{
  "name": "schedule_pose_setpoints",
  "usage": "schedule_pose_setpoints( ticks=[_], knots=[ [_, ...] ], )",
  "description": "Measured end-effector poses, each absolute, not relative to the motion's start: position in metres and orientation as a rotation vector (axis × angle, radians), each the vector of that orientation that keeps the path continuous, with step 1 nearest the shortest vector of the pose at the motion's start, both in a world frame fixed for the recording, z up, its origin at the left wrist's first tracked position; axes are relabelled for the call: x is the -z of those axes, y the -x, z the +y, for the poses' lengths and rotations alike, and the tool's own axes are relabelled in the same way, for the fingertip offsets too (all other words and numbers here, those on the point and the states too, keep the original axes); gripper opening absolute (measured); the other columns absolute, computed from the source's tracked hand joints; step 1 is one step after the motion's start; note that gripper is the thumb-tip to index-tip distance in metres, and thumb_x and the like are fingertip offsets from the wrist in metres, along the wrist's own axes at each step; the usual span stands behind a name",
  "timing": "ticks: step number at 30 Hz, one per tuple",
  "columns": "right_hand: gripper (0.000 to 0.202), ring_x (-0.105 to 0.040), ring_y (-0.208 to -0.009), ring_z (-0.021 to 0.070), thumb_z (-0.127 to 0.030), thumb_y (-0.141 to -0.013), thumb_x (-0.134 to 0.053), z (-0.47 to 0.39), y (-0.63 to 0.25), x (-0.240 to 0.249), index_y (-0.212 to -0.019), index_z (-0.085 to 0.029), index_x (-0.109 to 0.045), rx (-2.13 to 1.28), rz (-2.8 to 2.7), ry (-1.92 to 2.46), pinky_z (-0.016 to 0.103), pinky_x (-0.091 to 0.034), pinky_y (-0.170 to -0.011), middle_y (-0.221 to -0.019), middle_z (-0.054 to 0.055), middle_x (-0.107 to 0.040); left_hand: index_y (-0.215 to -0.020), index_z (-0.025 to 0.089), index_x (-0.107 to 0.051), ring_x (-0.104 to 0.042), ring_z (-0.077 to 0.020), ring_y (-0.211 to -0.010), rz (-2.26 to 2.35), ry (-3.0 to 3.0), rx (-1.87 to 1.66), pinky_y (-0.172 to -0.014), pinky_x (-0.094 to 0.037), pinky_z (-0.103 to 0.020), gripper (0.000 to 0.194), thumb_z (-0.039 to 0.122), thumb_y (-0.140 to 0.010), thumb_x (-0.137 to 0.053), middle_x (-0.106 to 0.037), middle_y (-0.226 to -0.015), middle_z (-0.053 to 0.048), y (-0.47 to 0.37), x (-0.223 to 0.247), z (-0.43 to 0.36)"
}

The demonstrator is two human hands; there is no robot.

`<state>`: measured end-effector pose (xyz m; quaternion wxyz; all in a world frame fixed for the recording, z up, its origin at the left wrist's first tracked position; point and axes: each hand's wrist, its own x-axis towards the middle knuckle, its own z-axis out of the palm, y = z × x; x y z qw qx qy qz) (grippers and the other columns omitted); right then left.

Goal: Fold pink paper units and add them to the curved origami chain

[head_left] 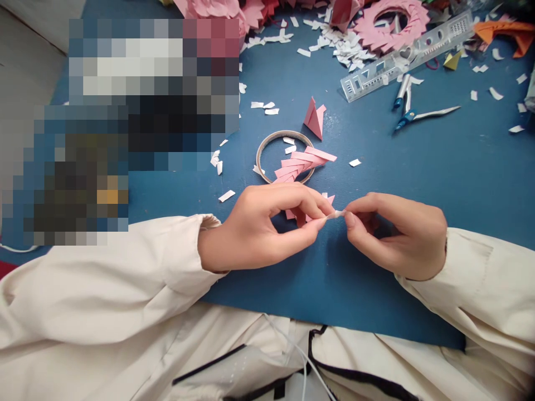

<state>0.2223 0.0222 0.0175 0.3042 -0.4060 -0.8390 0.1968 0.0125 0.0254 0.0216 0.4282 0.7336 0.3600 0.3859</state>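
Both hands meet above the near part of the table. My left hand (pixel 276 220) is closed, pinching one end of a small whitish strip of tape (pixel 337 214) between thumb and finger. The other end is pinched by my right hand (pixel 395 231), also closed. A fan of folded pink paper pieces (pixel 303 162) lies just beyond my left hand and is partly hidden by it. It overlaps a thin roll of tape (pixel 259 161) on the table. A single folded pink piece (pixel 314 118) stands apart, behind the roll.
On the blue table (pixel 468 178) lie a clear stencil ruler (pixel 371 75), a blue-and-silver compass (pixel 407 114) and many white paper scraps (pixel 349 50). A pink folded-paper ring (pixel 393 25) and an orange paper shape (pixel 507 34) sit at the back. The left side is blurred out.
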Motion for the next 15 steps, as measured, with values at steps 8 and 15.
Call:
schedule_pose_setpoints(
  ticks=[8,15],
  knots=[
    [0.014,-0.045,-0.047,0.0073,-0.01,-0.081,-0.058,0.0222,-0.2228,-0.0174,-0.076,-0.022,-0.055,-0.52,-2.22,1.098,0.022,-0.039,-0.045,-0.056,-0.005,-0.054,-0.074,0.015,-0.061,-0.069,-0.0133,-0.079,0.899,-1.651,-0.894,-0.073,-0.061,-0.025,0.01,0.009,-0.082,-0.061,-0.073,-0.089,-0.004,-0.0134,-0.0232,0.0265],
    [0.012,-0.044,-0.046,0.0064,-0.011,-0.08,-0.058,0.0224,-0.2232,-0.0161,-0.076,-0.021,-0.056,-0.511,-2.214,1.08,0.021,-0.038,-0.045,-0.056,-0.005,-0.054,-0.073,0.014,-0.061,-0.069,-0.0145,-0.079,0.899,-1.613,-0.904,-0.073,-0.062,-0.027,0.009,0.009,-0.081,-0.062,-0.073,-0.087,-0.005,-0.0129,-0.0231,0.0265]
  ],
)
